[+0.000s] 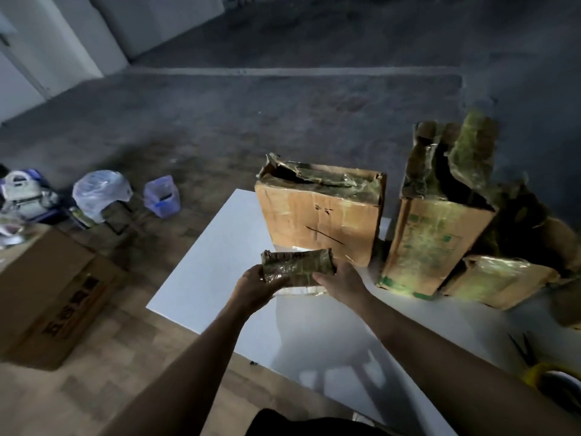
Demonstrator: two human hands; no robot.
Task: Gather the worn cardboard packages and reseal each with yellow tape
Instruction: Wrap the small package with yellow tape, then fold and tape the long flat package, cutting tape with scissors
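The small package (298,267) is a flat, oblong cardboard parcel. Its whole visible face is wrapped in wrinkled, glossy tape of a dull yellow-green tint, and both ends are frayed and crushed. Its long axis runs left to right, roughly level, with the broad face turned up toward the person. It is held in the air above the far part of the white table (220,247), just in front of the boxes.

The left hand (254,286) grips the left end, with the thumb across the front face and the fingers curled underneath. The right hand (341,283) grips the right end, with the thumb at the lower front edge and the fingers wrapped behind.

Directly behind the package, the wide box (320,221) stands on the table near the far left corner. Its top flaps are torn and covered in the same tape. To its right stands the tall box (437,240), upright, with green print and ragged open flaps. The low box (500,281) lies against the tall box's right base.

A pair of scissors with yellow handles (534,371) lies near the right edge.

On the floor to the left of the table stand a large carton (47,294) and two plastic bags (100,193).
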